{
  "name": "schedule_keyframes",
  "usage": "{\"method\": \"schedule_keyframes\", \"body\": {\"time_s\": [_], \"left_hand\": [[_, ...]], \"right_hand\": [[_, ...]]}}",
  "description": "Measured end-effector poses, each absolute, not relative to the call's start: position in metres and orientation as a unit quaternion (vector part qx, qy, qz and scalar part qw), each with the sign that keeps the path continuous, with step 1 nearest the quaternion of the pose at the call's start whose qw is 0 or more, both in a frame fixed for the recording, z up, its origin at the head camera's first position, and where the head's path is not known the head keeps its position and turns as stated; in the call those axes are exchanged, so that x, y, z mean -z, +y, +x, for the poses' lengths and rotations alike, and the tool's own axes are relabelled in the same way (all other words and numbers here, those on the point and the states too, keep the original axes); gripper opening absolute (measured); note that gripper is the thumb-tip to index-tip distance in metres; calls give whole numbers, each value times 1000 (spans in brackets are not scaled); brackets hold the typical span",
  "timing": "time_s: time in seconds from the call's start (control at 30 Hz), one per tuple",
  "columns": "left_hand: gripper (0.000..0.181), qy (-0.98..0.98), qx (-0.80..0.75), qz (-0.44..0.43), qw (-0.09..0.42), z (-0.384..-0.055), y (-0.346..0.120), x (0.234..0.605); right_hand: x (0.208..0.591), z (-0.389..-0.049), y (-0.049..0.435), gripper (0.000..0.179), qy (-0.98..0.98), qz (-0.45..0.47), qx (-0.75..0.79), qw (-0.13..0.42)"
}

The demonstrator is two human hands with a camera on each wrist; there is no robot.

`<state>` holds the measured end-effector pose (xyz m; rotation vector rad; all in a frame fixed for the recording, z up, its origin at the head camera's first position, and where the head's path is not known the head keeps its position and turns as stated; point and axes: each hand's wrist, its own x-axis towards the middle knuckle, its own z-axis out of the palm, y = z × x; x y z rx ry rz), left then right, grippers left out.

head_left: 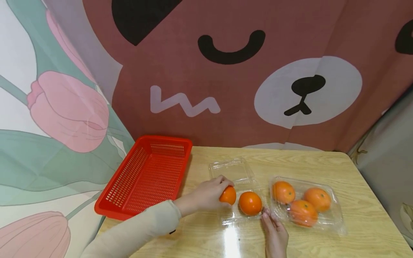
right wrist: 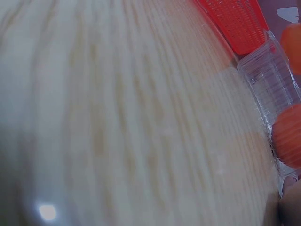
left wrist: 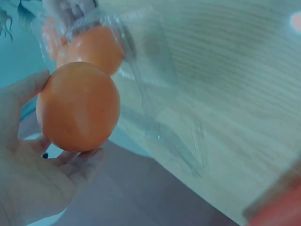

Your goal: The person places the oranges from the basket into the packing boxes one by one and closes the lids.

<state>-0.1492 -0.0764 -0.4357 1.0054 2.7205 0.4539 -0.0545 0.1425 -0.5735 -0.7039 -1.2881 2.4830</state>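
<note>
My left hand grips an orange over the left part of an open clear plastic box. In the left wrist view the thumb and fingers curl round this orange. A second orange sits in the box, just right of the held one. The box's lid lies folded back, away from me. At the box's right edge, my right hand pinches the rim between thumb and fingers. In the right wrist view only a sliver of that hand shows at the lower right corner.
A red plastic basket with nothing in it stands at the left of the wooden table. On the right is another clear box with three oranges inside. A printed curtain hangs behind the table's back edge.
</note>
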Motion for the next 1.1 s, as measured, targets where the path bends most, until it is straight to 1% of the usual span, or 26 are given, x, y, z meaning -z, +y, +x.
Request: {"method": "schedule_keyframes", "body": {"time_s": [0.13, 0.3, 0.67, 0.9, 1.1], "left_hand": [[57, 919, -117, 363, 99, -146, -69, 442], [56, 917, -101, 372, 104, -147, -61, 451], [56, 924, -93, 348, 130, -152, -52, 463], [57, 928, -79, 340, 129, -156, -49, 469], [58, 931, -75, 333, 131, -156, -48, 473]], "right_hand": [[574, -54, 143, 12, -440, -252, -853, 124], [574, -54, 143, 11, -448, -250, -849, 126], [577, -54, 142, 12, -440, -245, -854, 133], [578, -55, 142, 13, -438, -238, -855, 141], [576, -55, 142, 15, -431, -244, -858, 137]]}}
